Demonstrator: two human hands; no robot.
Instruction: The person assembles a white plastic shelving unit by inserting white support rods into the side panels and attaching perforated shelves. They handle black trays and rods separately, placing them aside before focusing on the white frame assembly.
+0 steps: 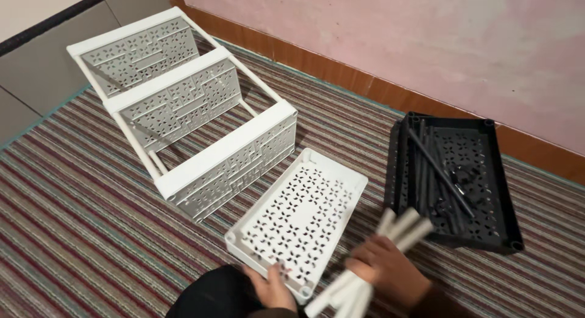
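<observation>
My left hand (271,289) grips the near edge of a loose white perforated shelf tray (298,214) that lies flat on the striped carpet. A bundle of white plastic tubes (402,226) is clasped in my right hand (390,272), just right of that tray; the tubes are blurred and slant up to the right. A white three-tier rack (183,117), its trays joined by white posts, lies tipped on its side at the upper left.
A black perforated tray (496,171) at the right holds several black tubes and small black parts. A wooden skirting board (365,80) and pink wall run along the far side. Grey floor tiles (36,80) border the carpet at the upper left.
</observation>
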